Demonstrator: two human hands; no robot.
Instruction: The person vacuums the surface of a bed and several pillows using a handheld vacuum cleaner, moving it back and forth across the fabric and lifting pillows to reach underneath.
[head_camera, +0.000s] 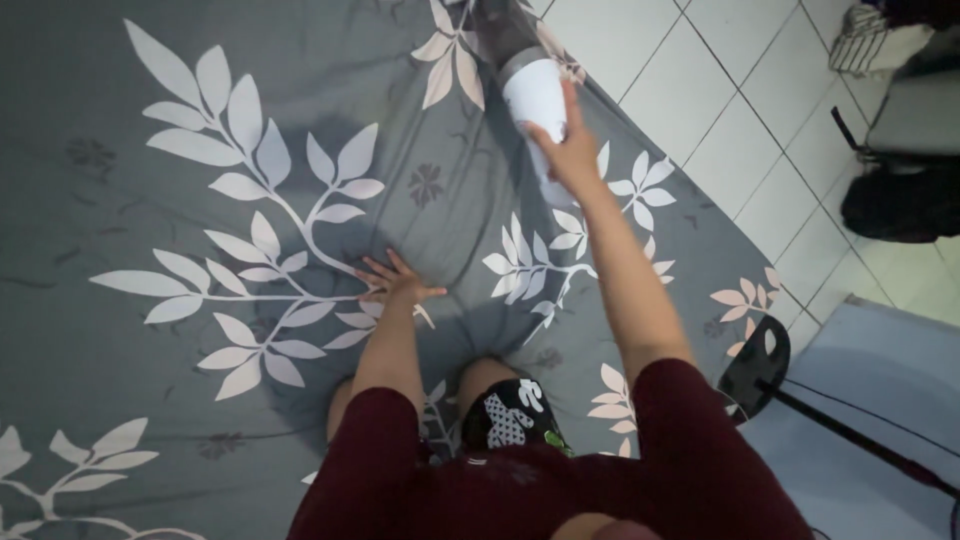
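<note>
A grey bedsheet (150, 300) with a white leaf pattern covers the surface below me. My left hand (395, 285) lies flat on it with fingers spread, holding nothing. My right hand (570, 150) reaches far forward and grips a white and grey cylinder-shaped handheld device (530, 85) that rests on the sheet near its far right edge. I kneel on the sheet in a dark red top, my knees visible at the bottom centre.
White tiled floor (720, 90) lies right of the sheet. A black fan base and pole (760, 365) stand at the lower right beside a pale blue mat (880, 400). Dark bags (900, 205) and striped cloth (865, 40) sit at the upper right.
</note>
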